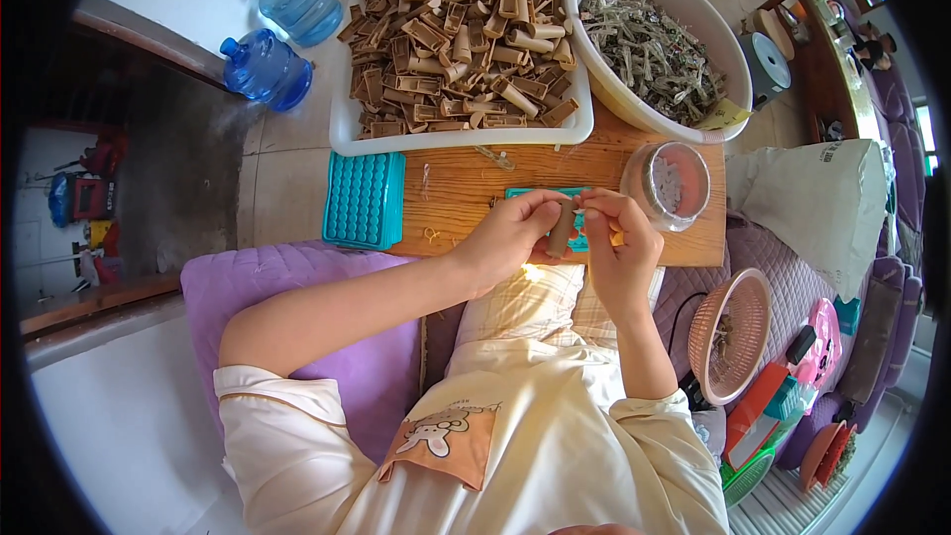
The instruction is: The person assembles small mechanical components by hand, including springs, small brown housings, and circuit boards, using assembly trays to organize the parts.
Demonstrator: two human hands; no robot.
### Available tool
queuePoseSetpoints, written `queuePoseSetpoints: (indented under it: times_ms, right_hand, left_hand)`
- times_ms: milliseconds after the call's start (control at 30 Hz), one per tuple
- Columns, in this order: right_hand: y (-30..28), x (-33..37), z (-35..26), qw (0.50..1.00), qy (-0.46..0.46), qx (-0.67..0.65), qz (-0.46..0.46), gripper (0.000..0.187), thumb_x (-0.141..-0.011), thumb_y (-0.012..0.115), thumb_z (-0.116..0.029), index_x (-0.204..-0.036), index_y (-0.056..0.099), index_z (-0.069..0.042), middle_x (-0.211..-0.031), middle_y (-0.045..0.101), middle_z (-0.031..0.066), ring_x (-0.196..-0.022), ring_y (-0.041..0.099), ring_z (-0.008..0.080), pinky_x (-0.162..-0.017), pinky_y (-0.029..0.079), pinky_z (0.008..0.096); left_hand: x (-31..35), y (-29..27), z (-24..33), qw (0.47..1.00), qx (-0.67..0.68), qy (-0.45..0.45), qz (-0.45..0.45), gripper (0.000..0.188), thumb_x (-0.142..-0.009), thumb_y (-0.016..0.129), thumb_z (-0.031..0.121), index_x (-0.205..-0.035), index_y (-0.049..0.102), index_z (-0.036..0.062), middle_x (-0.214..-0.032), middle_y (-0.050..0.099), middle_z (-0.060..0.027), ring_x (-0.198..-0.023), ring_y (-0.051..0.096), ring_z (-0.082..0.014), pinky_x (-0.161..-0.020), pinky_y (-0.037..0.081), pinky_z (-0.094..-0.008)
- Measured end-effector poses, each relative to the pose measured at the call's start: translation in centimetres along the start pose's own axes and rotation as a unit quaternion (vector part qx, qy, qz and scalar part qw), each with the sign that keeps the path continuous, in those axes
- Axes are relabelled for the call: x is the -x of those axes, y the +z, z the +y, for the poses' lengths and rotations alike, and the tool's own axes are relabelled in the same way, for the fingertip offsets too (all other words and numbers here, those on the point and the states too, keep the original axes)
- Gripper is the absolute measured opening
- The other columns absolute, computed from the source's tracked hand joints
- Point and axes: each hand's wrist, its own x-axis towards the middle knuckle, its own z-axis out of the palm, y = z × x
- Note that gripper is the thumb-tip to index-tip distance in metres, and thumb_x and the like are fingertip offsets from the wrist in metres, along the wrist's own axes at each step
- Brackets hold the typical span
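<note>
The brown piece (562, 226), half-tube in form, is in work above the near edge of the wooden table (454, 193), over a teal tray (540, 192) largely covered by the hands. The left hand (513, 235) pinches it between thumb and fingers, closed to the width of the piece, and holds it roughly upright. The right hand (622, 243) is at its upper end with thumb and forefinger drawn nearly together; the hands overlap there, so whether those fingertips grip a small part or only touch the piece cannot be told.

Progress, as judged: this one piece is partway through handling, as both hands are engaged on it. A large quantity of similar brown parts (466, 30) lies loose and heaped in the white tray (461, 143) beyond. Nothing visible separates finished parts from unworked ones, so no count of either is offered. Supplies appear ample: the wide tub (684, 133) holds many clear, strip-like parts (649, 50), and the clear jar (636, 188) by the right hand contains small whitish pieces (671, 186). The stack of teal trays (362, 200) stands at the table's left end, apart from the hands.
</note>
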Motion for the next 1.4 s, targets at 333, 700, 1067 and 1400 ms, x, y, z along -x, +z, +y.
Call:
queuePoseSetpoints:
  times_ms: [333, 700, 1067, 1400]
  right_hand:
    - [0.2, 0.3, -0.3, 0.999, 0.028, -0.020, 0.012, 0.004, -0.076, 0.052, 0.004, -0.079, 0.054, 0.003, -0.084, 0.060, 0.0126, -0.066, 0.059, 0.0143, -0.057, 0.050, 0.0232]
    - [-0.1, 0.7, -0.2, 0.999, -0.040, 0.032, 0.012, 0.004, -0.076, 0.053, 0.004, -0.080, 0.053, 0.004, -0.086, 0.059, 0.0141, -0.068, 0.060, 0.0156, -0.057, 0.050, 0.0236]
    - [0.4, 0.8, -0.5, 0.998, 0.046, -0.041, 0.004, 0.003, -0.078, 0.050, 0.004, -0.080, 0.052, 0.006, -0.090, 0.059, 0.0129, -0.073, 0.056, 0.0101, -0.062, 0.046, 0.0203]
    - [2.2, 1.3, 2.2, 0.987, 0.102, -0.121, 0.008, 0.004, -0.077, 0.054, 0.002, -0.080, 0.055, 0.004, -0.090, 0.060, 0.0131, -0.078, 0.058, 0.0136, -0.064, 0.047, 0.0226]
  left_hand:
    - [0.0, 0.0, -0.1, 1.000, -0.005, 0.023, -0.012, 0.033, -0.092, 0.031, 0.024, -0.115, 0.041, 0.0035, -0.096, 0.052, -0.0058, -0.087, 0.055, -0.0151, -0.077, 0.047, -0.0279]
    - [0.0, 0.3, -0.2, 0.999, 0.030, 0.023, 0.009, 0.031, -0.092, 0.032, 0.024, -0.110, 0.046, 0.0020, -0.089, 0.054, -0.0041, -0.076, 0.057, -0.0131, -0.070, 0.049, -0.0262]
    - [-0.1, 0.3, 0.0, 0.999, 0.027, 0.033, 0.013, 0.030, -0.092, 0.034, 0.021, -0.108, 0.046, -0.0012, -0.088, 0.053, -0.0048, -0.077, 0.055, -0.0101, -0.074, 0.049, -0.0270]
    - [-0.5, -1.6, -0.9, 0.993, -0.092, 0.062, 0.030, 0.027, -0.091, 0.036, 0.018, -0.107, 0.044, -0.0013, -0.088, 0.053, -0.0054, -0.078, 0.056, -0.0121, -0.074, 0.050, -0.0280]
